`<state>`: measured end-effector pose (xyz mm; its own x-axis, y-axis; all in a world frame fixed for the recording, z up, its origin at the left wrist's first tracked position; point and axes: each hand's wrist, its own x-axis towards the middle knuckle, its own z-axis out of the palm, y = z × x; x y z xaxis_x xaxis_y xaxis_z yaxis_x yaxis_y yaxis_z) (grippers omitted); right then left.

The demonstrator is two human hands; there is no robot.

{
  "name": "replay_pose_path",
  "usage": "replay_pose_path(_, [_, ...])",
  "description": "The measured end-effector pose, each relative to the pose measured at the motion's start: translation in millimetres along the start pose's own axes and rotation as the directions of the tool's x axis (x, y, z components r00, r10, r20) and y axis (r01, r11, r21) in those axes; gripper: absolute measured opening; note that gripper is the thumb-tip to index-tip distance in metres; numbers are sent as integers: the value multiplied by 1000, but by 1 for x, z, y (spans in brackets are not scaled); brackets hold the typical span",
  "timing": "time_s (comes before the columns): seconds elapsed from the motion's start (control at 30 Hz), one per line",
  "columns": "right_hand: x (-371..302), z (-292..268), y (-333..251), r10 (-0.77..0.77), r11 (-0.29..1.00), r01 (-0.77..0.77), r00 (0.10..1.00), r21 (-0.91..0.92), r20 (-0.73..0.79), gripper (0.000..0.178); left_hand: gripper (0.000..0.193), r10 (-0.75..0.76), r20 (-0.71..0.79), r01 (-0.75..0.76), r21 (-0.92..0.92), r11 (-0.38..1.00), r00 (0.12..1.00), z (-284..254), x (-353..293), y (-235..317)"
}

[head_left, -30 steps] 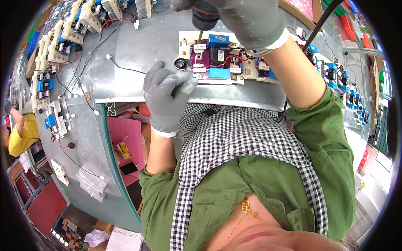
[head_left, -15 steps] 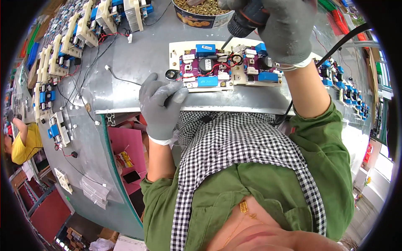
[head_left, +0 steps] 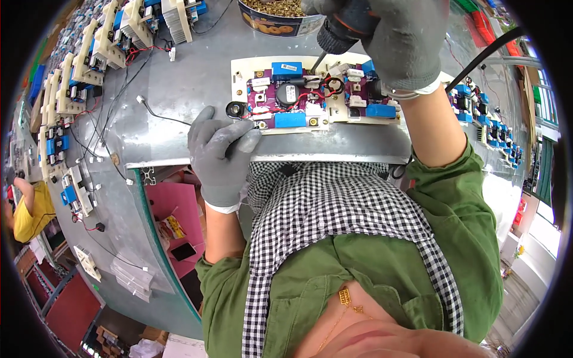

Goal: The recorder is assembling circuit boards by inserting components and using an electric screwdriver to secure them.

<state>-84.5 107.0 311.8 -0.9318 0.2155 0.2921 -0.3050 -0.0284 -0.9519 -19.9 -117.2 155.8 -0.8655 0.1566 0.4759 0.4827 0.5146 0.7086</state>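
Note:
My right hand (head_left: pixel 406 45), in a grey glove, is wrapped round a black power screwdriver (head_left: pixel 349 27). Its thin bit points down at the upper edge of a purple circuit board (head_left: pixel 268 95) with blue block parts and a red wire. That board sits on a cream plastic base (head_left: pixel 240 76), with a second purple board (head_left: pixel 358 89) on its right. My left hand (head_left: pixel 221 152), gloved too, has curled fingers at the base's lower left corner. A small black round part (head_left: pixel 236 110) lies just above those fingers. Whatever they pinch is hidden.
A round tin (head_left: pixel 280 24) of small brass-coloured screws stands beyond the boards. Finished-looking units with heat sinks (head_left: pixel 177 22) line the left, with loose wires (head_left: pixel 161 113) nearby. More boards (head_left: pixel 483 119) stand at right. A black cable (head_left: pixel 483 56) runs past my right wrist. Another person (head_left: pixel 33 209) is far left.
The whole view has shifted slightly, so the bench things appear a little further left. Both hands keep nearly the same places against the boards, and the screwdriver bit stays at the upper edge.

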Motion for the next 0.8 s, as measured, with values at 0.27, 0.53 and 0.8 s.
replay_pose_path(0.27, [-5, 13, -6, -19, 1000, 18, 999, -20, -50, 33, 21, -2, 17, 2, 2, 1000, 1000, -2, 1, -3])
replay_pose_path(0.53, [2, 12, 5, -287, 919, 296, 955, -260, 75, 24, 21, 24, -1, -24, -21, 999, 1000, 0, 0, -4])
replay_pose_path(0.8, [-32, -37, 2, 76, 528, -482, 847, 700, 526, 63, 16, 34, 0, -34, -8, 999, 999, 1, 1, -7])
